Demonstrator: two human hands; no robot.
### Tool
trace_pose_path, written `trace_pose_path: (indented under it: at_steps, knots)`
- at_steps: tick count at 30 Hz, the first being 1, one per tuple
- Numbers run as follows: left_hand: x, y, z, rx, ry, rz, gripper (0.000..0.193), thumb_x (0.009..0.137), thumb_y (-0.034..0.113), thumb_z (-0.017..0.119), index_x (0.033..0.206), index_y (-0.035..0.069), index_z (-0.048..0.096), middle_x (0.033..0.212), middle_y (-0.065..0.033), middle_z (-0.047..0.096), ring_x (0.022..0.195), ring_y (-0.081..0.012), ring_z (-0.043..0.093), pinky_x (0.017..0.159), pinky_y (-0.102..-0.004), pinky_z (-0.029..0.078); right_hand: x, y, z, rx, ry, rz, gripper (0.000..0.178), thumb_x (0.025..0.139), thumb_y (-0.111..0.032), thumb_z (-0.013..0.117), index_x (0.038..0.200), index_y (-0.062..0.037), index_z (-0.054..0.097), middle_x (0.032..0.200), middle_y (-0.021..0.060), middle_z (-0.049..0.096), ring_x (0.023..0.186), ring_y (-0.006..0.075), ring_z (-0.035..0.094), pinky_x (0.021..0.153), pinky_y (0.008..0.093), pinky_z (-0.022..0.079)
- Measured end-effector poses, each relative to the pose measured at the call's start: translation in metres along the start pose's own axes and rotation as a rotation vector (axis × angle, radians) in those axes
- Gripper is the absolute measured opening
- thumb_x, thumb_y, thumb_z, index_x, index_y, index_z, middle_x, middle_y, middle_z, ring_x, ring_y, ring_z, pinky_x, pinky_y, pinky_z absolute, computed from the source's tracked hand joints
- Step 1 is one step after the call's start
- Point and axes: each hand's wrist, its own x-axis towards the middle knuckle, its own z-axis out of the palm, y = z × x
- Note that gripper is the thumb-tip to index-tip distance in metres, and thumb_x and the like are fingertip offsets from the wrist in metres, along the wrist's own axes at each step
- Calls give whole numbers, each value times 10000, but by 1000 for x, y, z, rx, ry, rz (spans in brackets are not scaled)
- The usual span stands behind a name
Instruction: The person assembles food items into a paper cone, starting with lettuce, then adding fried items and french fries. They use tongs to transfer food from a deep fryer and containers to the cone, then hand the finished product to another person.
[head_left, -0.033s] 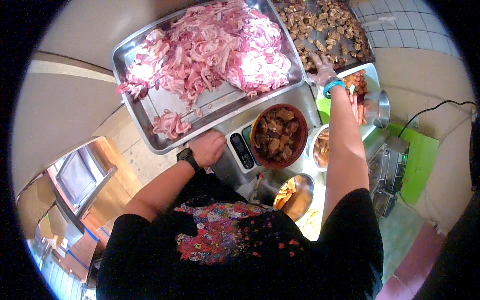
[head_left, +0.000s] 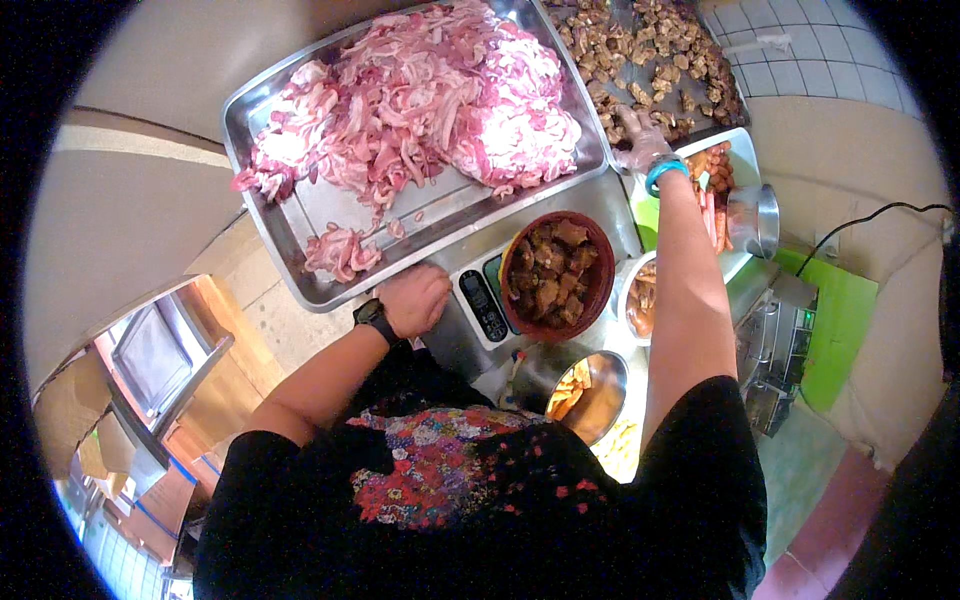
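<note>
My right hand point(head_left: 645, 142), in a clear plastic glove with a turquoise band at the wrist, reaches over the near edge of a dark tray point(head_left: 632, 72) of browned meat chunks. Its fingers are spread and point toward the chunks. My left hand point(head_left: 415, 300), bare and with a dark watch above it, rests loosely curled at the counter's edge, just left of a white digital scale point(head_left: 484, 305). A round reddish-brown bowl point(head_left: 607, 285) stands on the scale, filled with dark brown meat pieces point(head_left: 557, 270). The left hand's fingertips are tucked under.
A large steel tray point(head_left: 340, 208) of raw sliced meat point(head_left: 410, 100) fills the far left. Around my right forearm stand a white bowl point(head_left: 622, 300), a pale tray point(head_left: 743, 160) with sausages, and a steel container point(head_left: 766, 222). A steel pot point(head_left: 603, 415) sits near my body; a black cable point(head_left: 885, 207) hangs right.
</note>
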Motion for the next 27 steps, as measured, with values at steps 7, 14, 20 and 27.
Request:
trace_pose_path:
  at_steps: [7,14,20,27]
  knots:
    - [0,-2,3,51,-4,1,174,694,108,579,857,74,526,846,-83,519,759,-246,542,616,-329,459,6,-37,-21,-69,-36,254,759,620,-404,680,1276,-202,357,1280,248,315,1166,390,354,975,404,323]
    - [3,3,-5,42,40,43,178,688,100,583,853,67,524,818,-80,514,731,-245,540,608,-325,456,10,-28,-1,-54,158,183,566,637,-322,672,1150,-164,492,1187,176,455,1092,350,440,930,385,367]
    - [5,8,-9,50,84,60,164,686,88,575,834,56,514,817,-85,508,732,-247,535,613,-325,454,14,1,8,410,453,183,405,595,-220,648,979,-143,546,935,145,598,871,304,575,787,356,449]
    - [2,3,-5,-4,51,17,196,696,86,557,880,51,498,852,-102,498,809,-269,519,674,-346,455,-70,-27,-47,883,441,-82,414,641,-144,628,1036,-130,508,921,36,566,855,152,519,787,278,413]
